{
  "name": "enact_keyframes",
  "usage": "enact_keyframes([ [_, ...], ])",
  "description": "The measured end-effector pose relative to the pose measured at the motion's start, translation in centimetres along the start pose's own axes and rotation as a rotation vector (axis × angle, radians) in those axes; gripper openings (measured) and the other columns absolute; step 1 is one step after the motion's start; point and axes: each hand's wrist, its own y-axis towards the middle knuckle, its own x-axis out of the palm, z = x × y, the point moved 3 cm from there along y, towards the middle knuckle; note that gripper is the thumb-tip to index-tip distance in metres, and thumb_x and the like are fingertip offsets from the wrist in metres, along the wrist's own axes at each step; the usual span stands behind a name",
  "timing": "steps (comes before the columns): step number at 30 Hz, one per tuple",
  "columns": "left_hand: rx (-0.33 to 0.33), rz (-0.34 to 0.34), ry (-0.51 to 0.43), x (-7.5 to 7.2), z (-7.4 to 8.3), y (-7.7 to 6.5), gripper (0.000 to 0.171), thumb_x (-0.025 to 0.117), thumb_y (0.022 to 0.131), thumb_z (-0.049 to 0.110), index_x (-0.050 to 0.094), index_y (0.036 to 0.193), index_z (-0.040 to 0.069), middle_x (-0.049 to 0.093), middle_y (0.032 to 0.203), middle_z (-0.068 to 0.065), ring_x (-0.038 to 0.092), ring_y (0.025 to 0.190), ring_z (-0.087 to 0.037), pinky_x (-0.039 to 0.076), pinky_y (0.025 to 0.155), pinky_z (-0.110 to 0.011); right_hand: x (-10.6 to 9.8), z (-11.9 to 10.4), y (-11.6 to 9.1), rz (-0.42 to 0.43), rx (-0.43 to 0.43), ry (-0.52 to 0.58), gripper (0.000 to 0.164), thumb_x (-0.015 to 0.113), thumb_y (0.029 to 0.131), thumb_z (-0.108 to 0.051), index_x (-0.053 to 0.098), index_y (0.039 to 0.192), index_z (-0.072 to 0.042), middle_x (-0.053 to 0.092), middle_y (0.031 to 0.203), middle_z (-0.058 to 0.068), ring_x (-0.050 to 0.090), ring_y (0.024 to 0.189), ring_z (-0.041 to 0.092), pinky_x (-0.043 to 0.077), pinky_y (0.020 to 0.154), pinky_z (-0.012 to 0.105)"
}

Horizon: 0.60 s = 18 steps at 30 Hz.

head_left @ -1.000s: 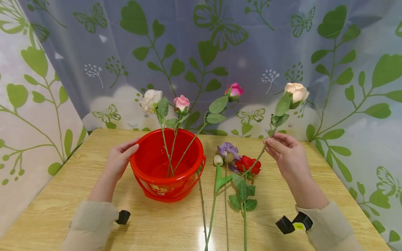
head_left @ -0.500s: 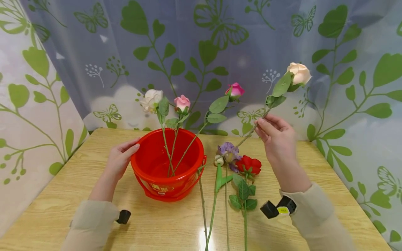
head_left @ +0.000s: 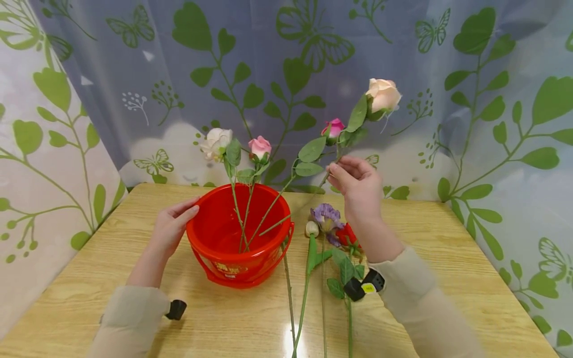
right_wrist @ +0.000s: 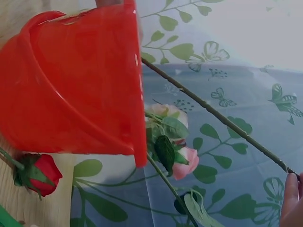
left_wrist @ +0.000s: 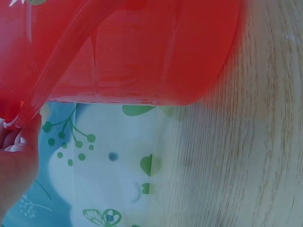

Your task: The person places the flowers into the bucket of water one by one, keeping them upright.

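Note:
My right hand (head_left: 360, 191) pinches the stem of a peach rose (head_left: 384, 95) between thumb and fingers, below its leaves. The stem slants down left, and its lower end (head_left: 273, 226) is inside the mouth of the red bucket (head_left: 241, 271). In the right wrist view the stem (right_wrist: 213, 111) runs from the rim to my fingertips (right_wrist: 291, 194). My left hand (head_left: 170, 226) holds the bucket's left rim. Within the bucket lean a white flower (head_left: 217, 144), a light pink rose (head_left: 259, 147) and a hot pink rose (head_left: 333, 128).
Right of the bucket lie a purple flower (head_left: 327, 216), a red rose (head_left: 346, 234) partly hidden by my right arm, a whitish bud (head_left: 312, 228) and another stem (head_left: 288, 283). They rest on the wooden table (head_left: 224, 323). A patterned curtain (head_left: 286, 30) hangs behind.
My right hand has moved up and left with the peach rose, and its stem end has come from above the lying flowers into the bucket's mouth. The left hand stays put.

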Motion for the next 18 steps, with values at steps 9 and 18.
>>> enact_keyframes([
  [9, 0.001, 0.002, 0.006, 0.0, 0.1, 0.0, 0.026, 0.058, 0.086, 0.008, 0.063, 0.111, 0.006, 0.062, 0.097, 0.009, 0.059, 0.088, -0.007, 0.049, 0.073, -0.021, 2.5, 2.9, -0.9, -0.142, -0.056, -0.239, 0.024, 0.062, 0.079, 0.005, 0.054, 0.1, 0.012, 0.057, 0.08, 0.003, 0.059, 0.072, 0.014, 0.052, 0.07, 0.029],
  [18, -0.012, 0.008, 0.013, 0.0, 0.0, 0.0, 0.028, 0.058, 0.085, 0.009, 0.061, 0.113, 0.004, 0.062, 0.097, 0.01, 0.059, 0.089, -0.006, 0.048, 0.074, -0.02, 3.1, 6.5, -1.7, -0.208, -0.049, -0.383, 0.019, 0.063, 0.078, 0.004, 0.059, 0.096, 0.007, 0.06, 0.084, 0.01, 0.059, 0.073, 0.014, 0.052, 0.067, 0.028],
])
